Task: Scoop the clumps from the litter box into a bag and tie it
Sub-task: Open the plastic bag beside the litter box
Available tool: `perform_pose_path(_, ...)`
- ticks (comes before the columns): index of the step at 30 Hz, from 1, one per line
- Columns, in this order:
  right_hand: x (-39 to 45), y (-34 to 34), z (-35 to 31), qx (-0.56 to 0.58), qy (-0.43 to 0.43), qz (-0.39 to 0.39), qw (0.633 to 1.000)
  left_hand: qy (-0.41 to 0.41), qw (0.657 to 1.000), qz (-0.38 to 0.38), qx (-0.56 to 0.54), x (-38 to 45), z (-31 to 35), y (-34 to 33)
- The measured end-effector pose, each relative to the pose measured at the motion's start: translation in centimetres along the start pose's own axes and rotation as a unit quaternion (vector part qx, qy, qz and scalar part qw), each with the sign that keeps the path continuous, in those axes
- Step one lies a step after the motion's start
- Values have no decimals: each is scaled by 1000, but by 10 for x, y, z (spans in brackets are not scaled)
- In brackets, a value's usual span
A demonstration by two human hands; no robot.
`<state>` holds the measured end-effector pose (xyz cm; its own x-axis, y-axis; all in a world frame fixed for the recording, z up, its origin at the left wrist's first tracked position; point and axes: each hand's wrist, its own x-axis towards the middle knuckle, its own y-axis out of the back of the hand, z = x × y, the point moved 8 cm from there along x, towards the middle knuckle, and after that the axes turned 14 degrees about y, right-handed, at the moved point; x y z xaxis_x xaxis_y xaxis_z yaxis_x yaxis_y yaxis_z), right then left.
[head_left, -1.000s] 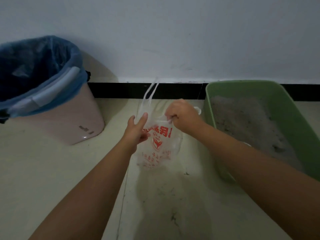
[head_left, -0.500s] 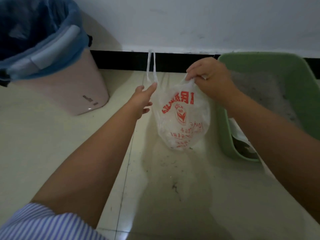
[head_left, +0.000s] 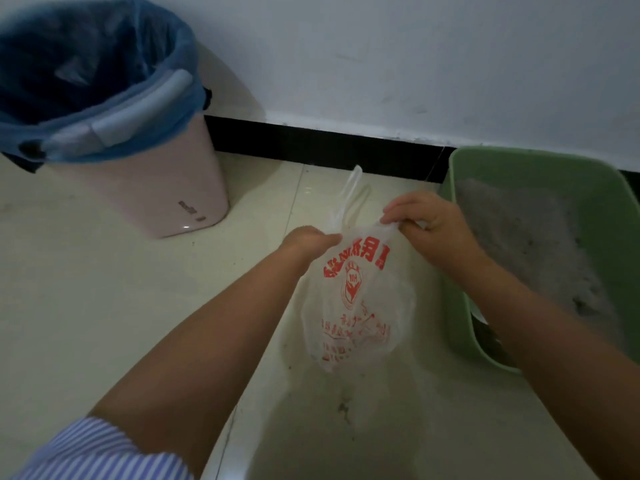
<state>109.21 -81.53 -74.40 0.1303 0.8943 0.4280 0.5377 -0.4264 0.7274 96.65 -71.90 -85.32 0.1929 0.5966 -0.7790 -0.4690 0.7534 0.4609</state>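
A thin clear plastic bag [head_left: 356, 299] with red print hangs above the floor between my hands. My left hand [head_left: 308, 242] grips its left top edge, and one bag handle [head_left: 348, 199] sticks up past that hand. My right hand [head_left: 427, 220] pinches the right top edge of the bag. The green litter box [head_left: 460, 306] with grey litter [head_left: 526, 244] stands on the floor just right of the bag. What lies inside the bag is hard to make out.
A pink waste bin [head_left: 166, 195] lined with a blue bag [head_left: 104, 74] stands at the back left by the white wall. A black skirting board [head_left: 311, 143] runs along the wall. Pale floor tiles [head_left: 104, 306] carry dark specks below the bag.
My left hand, open beside the bag before, has closed on the bag's left top edge. The bag is held up off the floor between both hands.
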Motion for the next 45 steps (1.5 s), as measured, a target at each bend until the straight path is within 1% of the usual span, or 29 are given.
perform_pose_path(2,2,-2,-3,22,24,-19,999,18,1000,20,3,4,-8,3)
perform_pose_path(4,1,-3,-7,46,30,-41,998,7,999,1,-32,4,-9,3)
perform_pose_path(7,-4,-6,-12,77,38,-59,995,-19,990,-104,-89,2,-3,-12)
perform_pose_path(9,-7,-10,-10,84,28,-75,993,-31,987,-132,-87,-2,1,-19)
perform_pose_path(12,-10,-3,10,44,-21,-51,997,-80,995,-65,-12,-6,13,-19)
perform_pose_path(13,-12,1,18,19,-39,-41,998,-88,995,-37,-18,-4,16,-15)
perform_pose_path(14,-15,5,25,-12,-53,-42,998,-85,995,-12,-55,-3,17,-8)
perform_pose_path(15,-18,7,31,-51,-57,-56,995,-75,990,7,-123,-2,17,1)
perform_pose_path(16,-21,6,33,-91,-45,-79,992,-61,975,4,-212,-2,16,9)
perform_pose_path(17,-25,5,34,-123,-25,-101,987,-50,949,-22,-312,-3,14,15)
perform_pose_path(19,-34,1,37,-152,2,-146,977,-53,878,-94,-466,-8,20,24)
perform_pose_path(21,-41,-11,38,-155,24,-213,964,-73,810,-144,-564,-14,30,33)
perform_pose_path(22,-43,-19,39,-141,14,-243,960,-85,778,-165,-600,-17,35,37)
perform_pose_path(23,-43,-23,37,-111,-6,-261,959,-96,747,-186,-631,-20,40,38)
perform_pose_path(24,-44,-26,33,-60,-48,-284,956,-105,721,-206,-653,-23,45,38)
perform_pose_path(25,-46,-28,32,-3,-112,-295,949,-110,702,-222,-668,-27,48,36)
perform_pose_path(26,-47,-30,31,63,-170,-290,940,-112,691,-234,-675,-31,51,33)
perform_pose_path(27,-47,-33,31,131,-224,-268,928,-113,684,-244,-678,-35,53,29)
perform_pose_path(28,-46,-35,34,167,-262,-243,919,-116,678,-252,-681,-38,55,26)
perform_pose_path(29,-44,-36,39,175,-292,-230,912,-120,671,-259,-685,-41,57,25)
perform_pose_path(30,-44,-39,41,152,-295,-248,910,-122,662,-267,-689,-44,59,24)
perform_pose_path(31,-45,-44,40,125,-289,-284,906,-123,656,-273,-692,-46,61,24)
perform_pose_path(33,-51,-54,35,76,-252,-366,893,-125,652,-271,-697,-46,60,25)
perform_pose_path(34,-53,-56,32,69,-238,-379,891,-124,657,-264,-695,-46,58,26)
perform_pose_path(36,-55,-55,30,101,-248,-355,896,-121,671,-241,-690,-43,53,27)
perform_pose_path(39,-54,-54,28,202,-315,-278,885,-112,710,-191,-668,-40,46,29)
perform_pose_path(41,-51,-53,27,220,-333,-263,878,-107,732,-167,-651,-39,43,29)
perform_pose_path(43,-48,-52,22,213,-322,-298,873,-106,746,-147,-641,-40,43,29)
perform_pose_path(45,-45,-52,16,172,-267,-364,875,-107,750,-138,-638,-42,44,29)
